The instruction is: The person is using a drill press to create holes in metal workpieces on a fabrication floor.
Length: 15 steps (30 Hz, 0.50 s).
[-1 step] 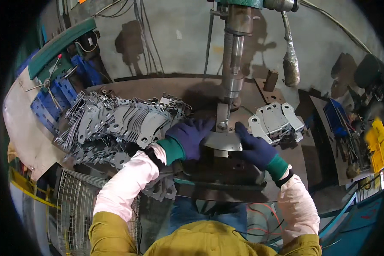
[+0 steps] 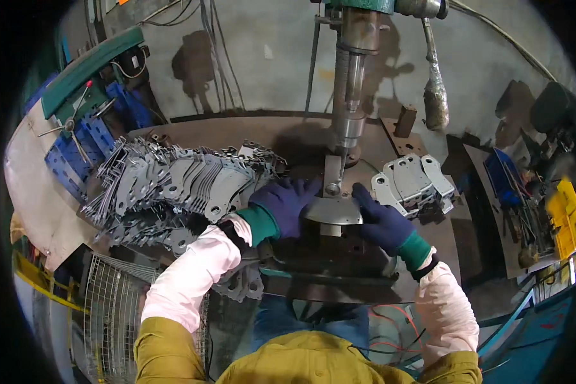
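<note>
A flat grey metal plate [image 2: 333, 210] with a curved edge lies on the fixture under the drill press spindle [image 2: 352, 121]. My left hand [image 2: 283, 203], in a dark blue glove with a green cuff, grips the plate's left end. At the plate's right end is my right hand [image 2: 383, 221], gloved alike, its fingers closed on the edge. An upright steel block [image 2: 333, 174] stands just behind the plate, close to the drill bit. The gloves hide both ends of the plate, and the fingertips show only in part.
Left of my left hand rises a big pile of similar metal plates [image 2: 195, 182]. A smaller stack [image 2: 406, 182] sits beyond my right hand. The drill press lever [image 2: 436, 96] hangs at the upper right. Further right are a yellow bin [image 2: 566, 217] and loose tools; a wire basket [image 2: 118, 307] stands lower left.
</note>
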{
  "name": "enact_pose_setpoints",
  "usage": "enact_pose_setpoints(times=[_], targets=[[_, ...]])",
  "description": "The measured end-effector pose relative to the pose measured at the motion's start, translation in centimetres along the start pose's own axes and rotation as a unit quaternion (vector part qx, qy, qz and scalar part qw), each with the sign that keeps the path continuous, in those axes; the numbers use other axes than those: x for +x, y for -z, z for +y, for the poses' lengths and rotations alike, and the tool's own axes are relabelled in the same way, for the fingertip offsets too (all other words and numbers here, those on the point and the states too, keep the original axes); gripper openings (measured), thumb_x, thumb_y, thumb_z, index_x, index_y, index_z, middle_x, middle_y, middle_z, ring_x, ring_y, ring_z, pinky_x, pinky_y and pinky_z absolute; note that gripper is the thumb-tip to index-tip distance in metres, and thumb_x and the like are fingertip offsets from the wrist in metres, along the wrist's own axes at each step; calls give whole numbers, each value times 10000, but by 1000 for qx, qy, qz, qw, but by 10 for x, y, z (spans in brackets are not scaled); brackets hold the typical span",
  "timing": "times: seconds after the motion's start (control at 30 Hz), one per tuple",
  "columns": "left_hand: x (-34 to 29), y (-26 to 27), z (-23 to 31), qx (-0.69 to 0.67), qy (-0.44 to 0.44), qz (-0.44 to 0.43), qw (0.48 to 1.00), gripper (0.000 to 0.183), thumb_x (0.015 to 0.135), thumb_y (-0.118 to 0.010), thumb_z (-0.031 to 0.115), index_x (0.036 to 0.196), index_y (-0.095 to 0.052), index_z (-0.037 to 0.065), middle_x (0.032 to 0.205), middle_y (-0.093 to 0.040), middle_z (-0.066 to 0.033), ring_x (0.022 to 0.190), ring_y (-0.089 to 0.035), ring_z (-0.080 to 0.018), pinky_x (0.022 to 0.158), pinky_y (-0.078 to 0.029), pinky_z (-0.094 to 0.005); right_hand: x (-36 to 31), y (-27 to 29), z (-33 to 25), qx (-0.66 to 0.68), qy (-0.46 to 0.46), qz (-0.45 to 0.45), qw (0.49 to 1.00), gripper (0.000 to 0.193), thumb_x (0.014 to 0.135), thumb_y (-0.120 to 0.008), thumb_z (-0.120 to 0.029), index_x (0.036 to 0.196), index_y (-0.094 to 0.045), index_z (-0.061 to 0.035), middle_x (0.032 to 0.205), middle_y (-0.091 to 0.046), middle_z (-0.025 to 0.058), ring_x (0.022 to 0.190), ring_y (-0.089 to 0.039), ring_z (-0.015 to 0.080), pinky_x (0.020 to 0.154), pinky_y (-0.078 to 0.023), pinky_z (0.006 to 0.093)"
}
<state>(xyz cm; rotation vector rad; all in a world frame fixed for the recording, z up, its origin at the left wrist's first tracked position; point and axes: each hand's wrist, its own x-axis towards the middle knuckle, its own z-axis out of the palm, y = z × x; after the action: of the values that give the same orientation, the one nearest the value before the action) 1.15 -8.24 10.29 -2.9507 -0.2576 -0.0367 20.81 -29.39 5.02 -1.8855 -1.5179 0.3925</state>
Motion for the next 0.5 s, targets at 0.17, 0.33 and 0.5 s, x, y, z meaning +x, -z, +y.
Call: enact_pose_setpoints(times=[0.17,0.33,0.5], targets=[[15,-11,-11,-4,44,-85,995,710,689,-774,338,1319,-542,107,1250,-607,-185,1046,-646,-386,847,-551,-505,-8,29,-30,-9,-43,94,995,658,922,-724,-294,1499,-469,-106,1165,-724,192,1064,-715,268,949,-532,355],[27,-13,-14,-62,22,37,997,457,719,-761,344,1113,-664,134,1185,-646,-138,1053,-659,-370,874,-556,-512,-8,99,-68,37,101,389,915,448,979,-636,-75,1417,-561,-18,1249,-691,138,1095,-669,172,966,-516,307],[42,-1,-13,-90,46,-34,994,469,710,-773,329,1128,-665,145,1202,-648,-126,1098,-641,-362,923,-545,-498,26,147,-83,-60,196,464,862,473,972,-663,-157,1396,-554,20,1231,-679,130,1081,-655,170,946,-511,299]])
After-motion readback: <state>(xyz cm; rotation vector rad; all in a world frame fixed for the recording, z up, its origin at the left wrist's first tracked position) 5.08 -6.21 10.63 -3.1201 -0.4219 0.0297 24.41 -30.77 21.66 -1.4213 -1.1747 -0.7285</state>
